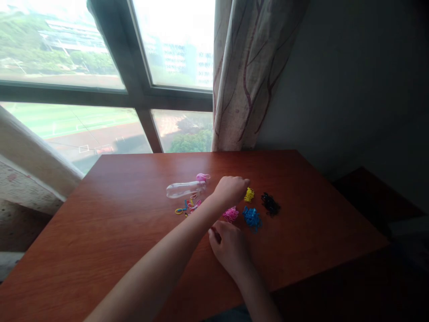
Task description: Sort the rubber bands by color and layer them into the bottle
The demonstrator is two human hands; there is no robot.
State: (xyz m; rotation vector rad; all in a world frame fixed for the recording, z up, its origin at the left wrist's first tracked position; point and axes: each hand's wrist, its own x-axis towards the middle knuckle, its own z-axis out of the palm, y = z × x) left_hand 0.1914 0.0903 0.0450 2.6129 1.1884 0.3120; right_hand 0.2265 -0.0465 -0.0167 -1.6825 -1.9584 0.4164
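Note:
My left hand (232,188) reaches across to the right, its fingers curled beside a small pile of yellow rubber bands (249,195). Whatever it may pinch is hidden behind the hand. Below it, my right hand (229,246) rests low over the table, thumb and fingers drawn together; I cannot make out anything in them. Just beyond the right hand lie pink rubber bands (231,214), with blue rubber bands (252,217) to their right and black rubber bands (270,204) farther right. Mixed coloured bands (193,205) are scattered left of my left forearm, which partly covers them.
A clear plastic bottle (183,189) lies on its side behind the mixed bands. Next to its mouth is a pink cap (201,177) with a loop. The brown wooden table (110,214) meets a window and a patterned curtain (248,76) at its far edge.

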